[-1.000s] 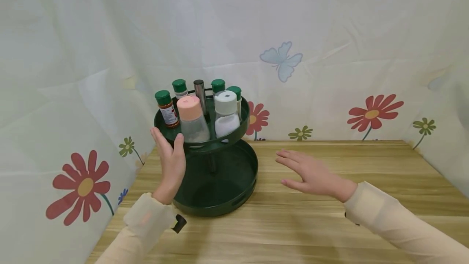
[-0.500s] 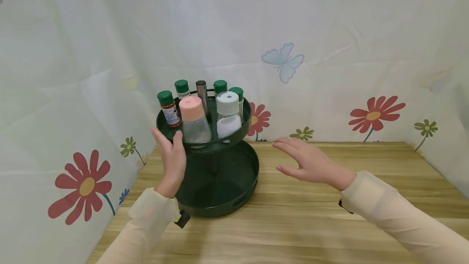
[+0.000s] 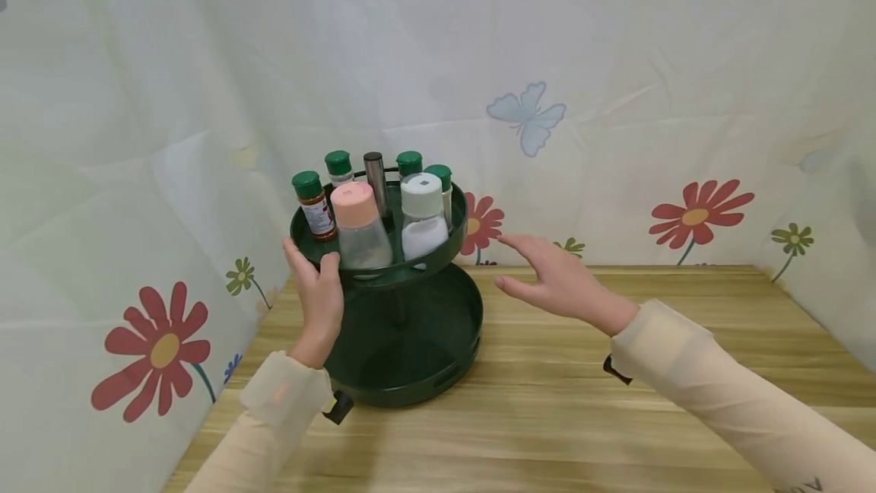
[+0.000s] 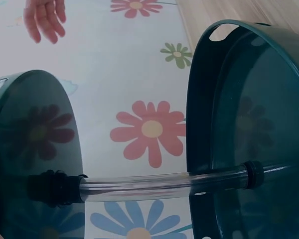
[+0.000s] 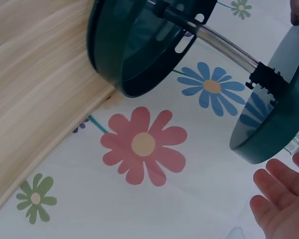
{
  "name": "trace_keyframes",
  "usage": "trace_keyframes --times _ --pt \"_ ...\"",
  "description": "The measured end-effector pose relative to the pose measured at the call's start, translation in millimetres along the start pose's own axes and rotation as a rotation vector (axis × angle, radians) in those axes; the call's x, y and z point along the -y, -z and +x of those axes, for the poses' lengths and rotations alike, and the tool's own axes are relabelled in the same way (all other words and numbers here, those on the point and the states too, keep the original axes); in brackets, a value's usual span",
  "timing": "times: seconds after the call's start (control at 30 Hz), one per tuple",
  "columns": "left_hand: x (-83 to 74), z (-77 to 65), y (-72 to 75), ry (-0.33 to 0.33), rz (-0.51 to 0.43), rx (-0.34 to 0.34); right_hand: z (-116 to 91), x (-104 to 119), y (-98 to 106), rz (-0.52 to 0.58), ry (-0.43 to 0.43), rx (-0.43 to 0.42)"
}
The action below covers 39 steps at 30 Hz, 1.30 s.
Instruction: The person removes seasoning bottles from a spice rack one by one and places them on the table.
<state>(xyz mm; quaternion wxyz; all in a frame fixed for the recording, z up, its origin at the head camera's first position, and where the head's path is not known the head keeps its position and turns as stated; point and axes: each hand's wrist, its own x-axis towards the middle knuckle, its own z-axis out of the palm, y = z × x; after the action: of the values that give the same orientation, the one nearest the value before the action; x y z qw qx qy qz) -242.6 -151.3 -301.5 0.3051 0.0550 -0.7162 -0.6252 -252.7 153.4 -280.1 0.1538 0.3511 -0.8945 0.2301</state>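
Note:
A dark green two-tier round rack stands on the table. Its upper tray bears a shaker with an orange cap, another with a white cap and several green-capped spice jars. My left hand rests at the left front rim of that upper tray, fingers extended along its outside and thumb at the front. Apart from the rack, on its right, my right hand hangs in the air with relaxed fingers and holds nothing. In the right wrist view, its fingertips appear near the upper tray.
The lower tray has a bare floor, and a metal post joins both tiers. Beneath lies a wood-grain table. A floral curtain hangs behind and down the left side.
My right hand has moved left and up, closer to the upper tray. The left hand stays at the rim, and the rack and bottles look unchanged.

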Motion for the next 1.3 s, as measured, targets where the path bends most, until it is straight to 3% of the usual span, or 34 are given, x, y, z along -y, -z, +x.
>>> trace_keyframes --times 0.27,0.6,1.3 --pt "0.8 2.4 1.1 0.007 -0.001 -0.009 15 9 -3 0.074 -0.044 -0.061" --pt "-0.5 4.6 -0.7 0.008 -0.019 -0.029 33 23 -9 0.111 -0.001 -0.125" --pt "-1.6 4.9 0.0 0.03 0.016 0.018 62 36 -12 0.283 -0.048 -0.182"
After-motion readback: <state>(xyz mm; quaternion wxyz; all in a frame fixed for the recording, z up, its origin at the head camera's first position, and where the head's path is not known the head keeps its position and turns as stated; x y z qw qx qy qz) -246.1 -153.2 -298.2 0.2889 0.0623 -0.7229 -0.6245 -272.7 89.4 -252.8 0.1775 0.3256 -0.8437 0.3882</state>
